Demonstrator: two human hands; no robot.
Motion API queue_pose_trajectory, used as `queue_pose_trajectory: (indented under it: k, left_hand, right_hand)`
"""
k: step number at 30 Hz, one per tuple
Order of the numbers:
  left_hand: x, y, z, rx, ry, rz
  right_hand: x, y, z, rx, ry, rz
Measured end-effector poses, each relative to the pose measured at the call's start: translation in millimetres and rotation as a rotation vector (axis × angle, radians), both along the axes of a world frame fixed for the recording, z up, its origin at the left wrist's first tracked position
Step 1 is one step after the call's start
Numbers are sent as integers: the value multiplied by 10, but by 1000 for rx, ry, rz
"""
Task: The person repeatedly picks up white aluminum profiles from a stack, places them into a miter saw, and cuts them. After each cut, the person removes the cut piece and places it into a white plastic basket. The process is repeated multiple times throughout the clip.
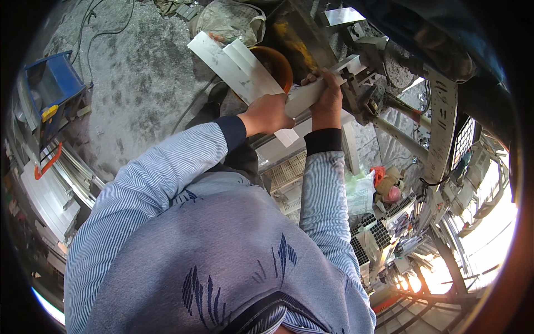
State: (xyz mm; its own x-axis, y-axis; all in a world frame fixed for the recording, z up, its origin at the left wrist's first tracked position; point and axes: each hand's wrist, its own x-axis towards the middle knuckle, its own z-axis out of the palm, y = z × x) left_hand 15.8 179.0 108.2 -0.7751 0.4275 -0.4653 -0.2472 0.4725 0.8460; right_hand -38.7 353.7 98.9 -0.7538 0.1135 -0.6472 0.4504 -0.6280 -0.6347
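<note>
A long white profile strip [317,92] lies slanted across the middle top of the view, its far end set against the grey metal machine [367,94]. The right hand [328,97] is closed over the strip's middle, thumb side up; the left hand [270,114] grips its near end together with two more white strips [233,64] that fan out to the upper left. An orange bowl [278,64] sits just behind them. Open grey concrete floor [139,72] spreads left; cluttered racks [384,234] crowd the right
</note>
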Motion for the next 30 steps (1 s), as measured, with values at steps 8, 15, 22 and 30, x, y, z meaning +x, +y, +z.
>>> queue_pose_trajectory:
  k: [8,15,22,30]
  left_hand:
    - [-74,19,-64,189,-261,-9]
    - [-47,46,-72,132,-150,9]
    - [-32,43,-22,134,-130,23]
    - [-25,10,10,129,-140,46]
  right_hand:
    - [-8,8,-53,7,24,11]
    - [7,41,-73,-14,56,37]
    - [8,47,-105,-38,89,22]
    - [16,-17,-110,-23,93,-24]
